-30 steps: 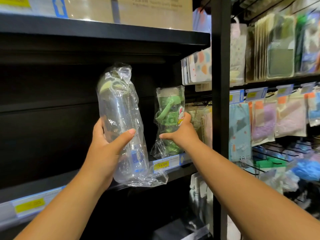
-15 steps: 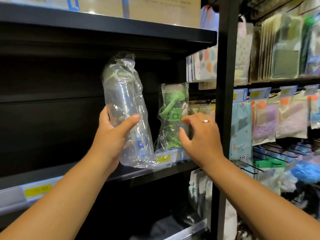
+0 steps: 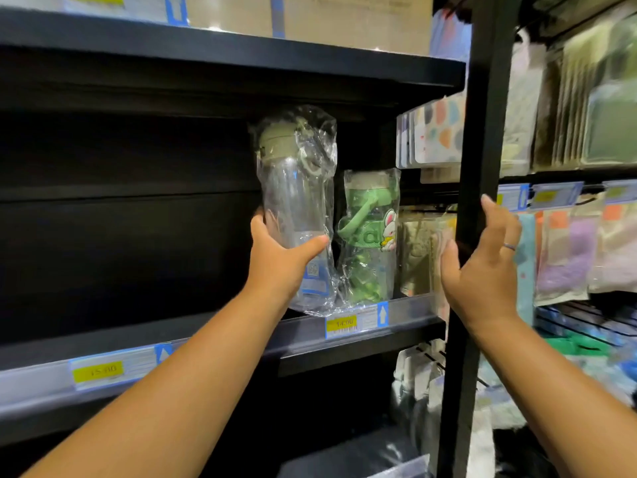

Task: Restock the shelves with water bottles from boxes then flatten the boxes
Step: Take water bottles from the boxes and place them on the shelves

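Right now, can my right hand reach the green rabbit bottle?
Probably yes: the right hand hangs open by the black post, nothing covers the front of the green bottle, and the left hand holds the clear bottle beyond it.

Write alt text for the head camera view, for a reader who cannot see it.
A person's left hand grips a clear, plastic-wrapped water bottle, its base at the front edge of a black shelf, just left of a wrapped green bottle standing there. The right hand is open by the black upright post.
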